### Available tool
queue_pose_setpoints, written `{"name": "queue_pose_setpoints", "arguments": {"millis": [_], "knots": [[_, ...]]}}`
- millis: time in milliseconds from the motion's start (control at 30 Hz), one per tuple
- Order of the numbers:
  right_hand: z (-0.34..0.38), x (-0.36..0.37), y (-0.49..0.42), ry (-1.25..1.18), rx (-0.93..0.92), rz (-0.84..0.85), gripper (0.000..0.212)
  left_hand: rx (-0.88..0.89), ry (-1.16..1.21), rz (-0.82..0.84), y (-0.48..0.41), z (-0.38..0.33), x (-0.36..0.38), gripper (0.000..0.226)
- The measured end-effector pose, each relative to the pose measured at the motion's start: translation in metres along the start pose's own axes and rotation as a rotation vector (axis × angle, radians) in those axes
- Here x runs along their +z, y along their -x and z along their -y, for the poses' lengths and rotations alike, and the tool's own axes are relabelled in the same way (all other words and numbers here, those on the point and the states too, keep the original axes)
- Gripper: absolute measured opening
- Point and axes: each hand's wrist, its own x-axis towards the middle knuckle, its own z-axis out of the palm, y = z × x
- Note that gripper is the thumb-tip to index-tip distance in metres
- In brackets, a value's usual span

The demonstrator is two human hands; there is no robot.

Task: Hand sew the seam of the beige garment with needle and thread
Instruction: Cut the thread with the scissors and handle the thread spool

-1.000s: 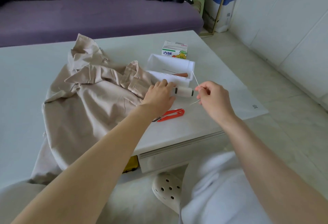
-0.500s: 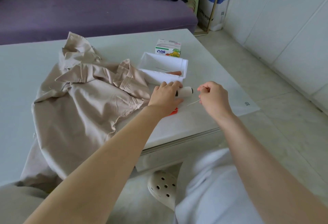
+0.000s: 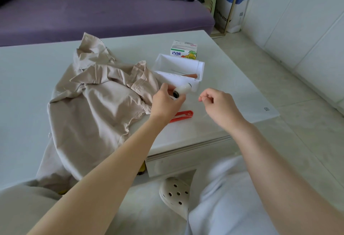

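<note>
I judge I'm drawing off thread: my left hand (image 3: 166, 102) curls round the spool (image 3: 183, 88) mid-frame, and my right hand (image 3: 218, 104) beside it pinches what seems the thread end (image 3: 202, 96). The beige garment (image 3: 96, 108) lies crumpled centre-left, unsewn; next comes cutting and threading a needle.

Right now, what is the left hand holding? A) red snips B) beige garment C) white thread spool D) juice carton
C: the left hand grips the white thread spool, fingers curled round it. The red snips lie on the table by its wrist, and the juice carton stands untouched. The right hand pinches thread.
</note>
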Motion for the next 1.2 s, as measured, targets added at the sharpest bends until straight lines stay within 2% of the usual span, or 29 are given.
{"name": "queue_pose_setpoints", "arguments": {"millis": [300, 667, 867, 967, 1200], "knots": [[0.013, 0.005, 0.005, 0.053, -0.103, -0.022, 0.023, -0.057, 0.133, -0.073, 0.002, -0.006, -0.013, 0.02], [0.023, 0.008, 0.014, -0.025, -0.166, -0.123, 0.018, -0.159, 0.267, 0.013, -0.001, -0.013, -0.021, 0.019], [0.026, 0.01, 0.017, -0.088, -0.141, -0.121, 0.018, -0.137, 0.259, 0.035, 0.001, -0.014, -0.027, 0.019], [0.03, 0.01, 0.018, -0.149, -0.128, -0.126, 0.019, -0.064, 0.261, 0.003, 0.002, -0.015, -0.031, 0.018], [0.039, 0.012, 0.02, -0.146, -0.199, -0.189, 0.019, -0.038, 0.372, -0.054, 0.01, -0.014, -0.03, 0.024]]}}
